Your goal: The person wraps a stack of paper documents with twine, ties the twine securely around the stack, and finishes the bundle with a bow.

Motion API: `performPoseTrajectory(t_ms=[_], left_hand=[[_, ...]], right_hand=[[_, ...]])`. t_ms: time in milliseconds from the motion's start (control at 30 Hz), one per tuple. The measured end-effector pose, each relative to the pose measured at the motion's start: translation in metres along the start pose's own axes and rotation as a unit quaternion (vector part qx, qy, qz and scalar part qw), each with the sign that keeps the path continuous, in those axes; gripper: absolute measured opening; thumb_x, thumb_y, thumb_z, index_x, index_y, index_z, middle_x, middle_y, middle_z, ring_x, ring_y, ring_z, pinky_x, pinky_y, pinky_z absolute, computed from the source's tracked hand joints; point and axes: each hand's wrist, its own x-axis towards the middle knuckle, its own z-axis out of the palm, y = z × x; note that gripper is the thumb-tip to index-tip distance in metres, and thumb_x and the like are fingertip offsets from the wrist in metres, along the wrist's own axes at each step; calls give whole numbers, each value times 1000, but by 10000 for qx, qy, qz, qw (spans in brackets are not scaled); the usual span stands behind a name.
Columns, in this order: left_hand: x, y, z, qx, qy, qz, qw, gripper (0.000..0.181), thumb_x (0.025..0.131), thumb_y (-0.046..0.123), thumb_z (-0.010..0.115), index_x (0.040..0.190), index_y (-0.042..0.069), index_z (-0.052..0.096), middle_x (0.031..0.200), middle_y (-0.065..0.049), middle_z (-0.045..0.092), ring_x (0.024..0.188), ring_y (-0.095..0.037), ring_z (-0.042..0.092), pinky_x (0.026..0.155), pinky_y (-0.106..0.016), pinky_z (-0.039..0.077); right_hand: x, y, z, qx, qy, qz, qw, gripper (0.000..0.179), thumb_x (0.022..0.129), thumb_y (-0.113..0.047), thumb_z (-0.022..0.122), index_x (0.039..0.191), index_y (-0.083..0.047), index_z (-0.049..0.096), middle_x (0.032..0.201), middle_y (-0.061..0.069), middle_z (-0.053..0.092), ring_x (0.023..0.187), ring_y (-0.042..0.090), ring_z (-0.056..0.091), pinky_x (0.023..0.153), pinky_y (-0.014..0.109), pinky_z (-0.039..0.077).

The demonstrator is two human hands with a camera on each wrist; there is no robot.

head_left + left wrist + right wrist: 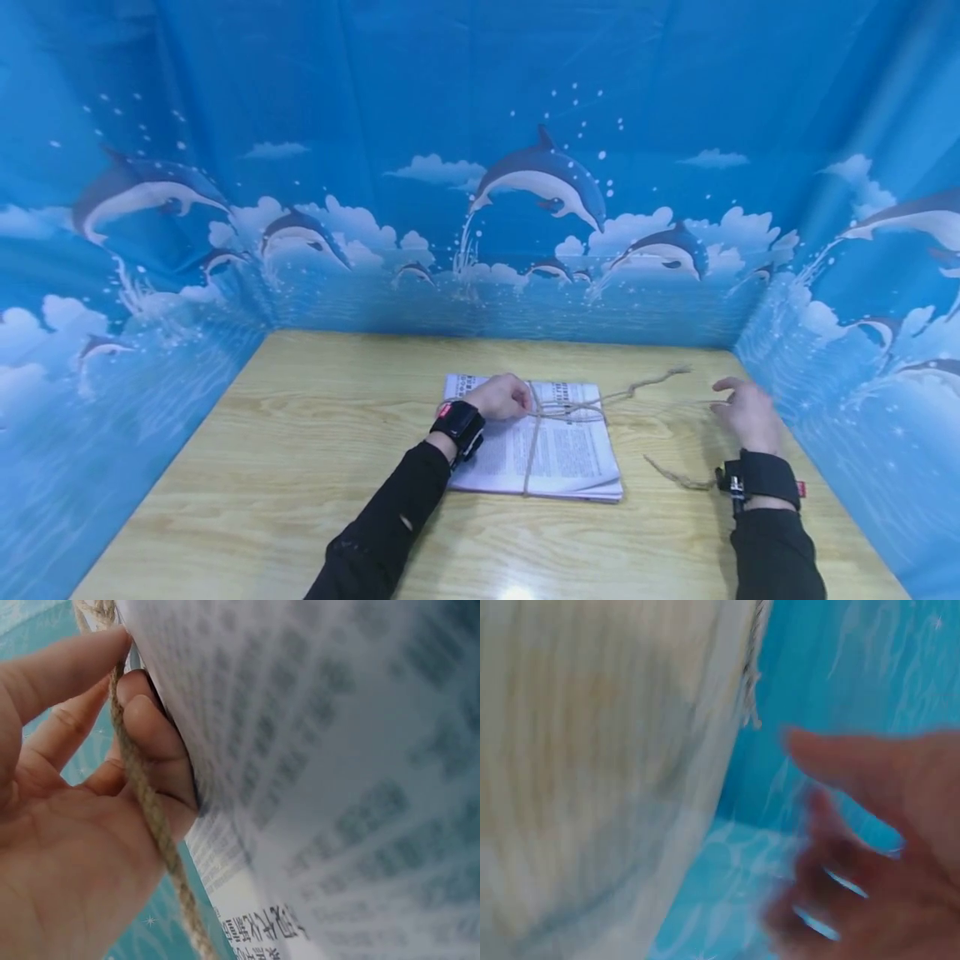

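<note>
A flat stack of printed newspaper lies on the table, with brown twine crossing it both ways. At the crossing, my left hand pinches the twine near the knot. In the left wrist view, a length of twine runs across the fingers, close against the printed paper. To the right of the stack, my right hand is raised over the table. Its fingers are blurred and apart, with nothing visible between them. A faint blurred strand stretches from the stack toward this hand.
One frayed twine end reaches right across the wooden table. Another loose piece of twine lies below it, near the right wrist. Blue dolphin-printed curtains enclose the table at the back and both sides.
</note>
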Motion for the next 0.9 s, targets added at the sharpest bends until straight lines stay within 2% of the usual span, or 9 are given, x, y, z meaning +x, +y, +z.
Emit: performPoseTrajectory(t_ms=[67,133,267,367,500,600,667,767,900], left_hand=[[-1,1,1,22,6,-35,10000,6,84,3,69,83,9,70,82,3,64,73,-9,53,67,-20,42],[-1,1,2,50,-2,-99,9999,7,84,4,69,83,10,70,85,4,66,75,-9,54,67,-20,43],[-1,4,2,151,0,-159,9998,4,86,10,70,88,13,72,95,2,68,83,-12,57,72,-23,46],[0,7,2,171,29,-209,9996,4,88,17,70,92,15,70,95,2,67,84,-12,58,74,-24,47],[1,11,3,250,279,-227,9990,10,92,25,67,92,15,67,91,2,66,79,-11,56,71,-24,46],[2,16,6,377,457,-241,9980,14,95,27,63,94,14,66,87,0,66,74,-13,56,67,-25,45],[3,20,8,620,568,-198,9963,15,96,27,62,97,12,66,89,-1,67,75,-13,58,69,-26,47],[6,29,11,1219,683,-103,9901,20,96,27,63,107,12,67,100,-2,67,89,-17,60,80,-30,50],[11,40,18,2008,591,42,9778,32,96,28,60,127,17,64,123,-5,61,115,-22,53,100,-40,43]], right_hand=[[1,-7,2,-26,-924,-318,9952,45,81,5,55,126,9,54,112,38,58,95,49,59,68,48,51],[2,-19,7,81,-1760,-615,9824,54,78,9,50,132,11,48,118,40,56,106,52,56,79,52,51],[3,-49,20,316,-2323,-782,9690,65,79,10,47,143,10,36,122,38,54,107,48,56,79,46,51],[3,-63,29,413,-2253,-718,9708,72,83,3,54,148,8,23,114,32,57,94,37,59,70,38,47],[3,-72,35,327,-2039,-524,9771,78,91,-13,61,149,10,14,108,31,60,93,39,61,77,46,50],[2,-71,36,207,-1804,-432,9824,59,99,-22,53,143,12,31,103,31,64,92,41,63,80,52,49],[2,-68,35,93,-1616,-431,9859,46,102,-23,46,132,11,47,94,24,67,84,36,64,75,47,50],[4,-63,33,146,-1486,-376,9881,39,104,-22,41,124,8,56,78,12,64,66,22,57,63,36,44],[5,-57,30,310,-1071,-681,9914,39,106,-21,41,127,8,56,91,20,66,66,25,57,61,37,44]])
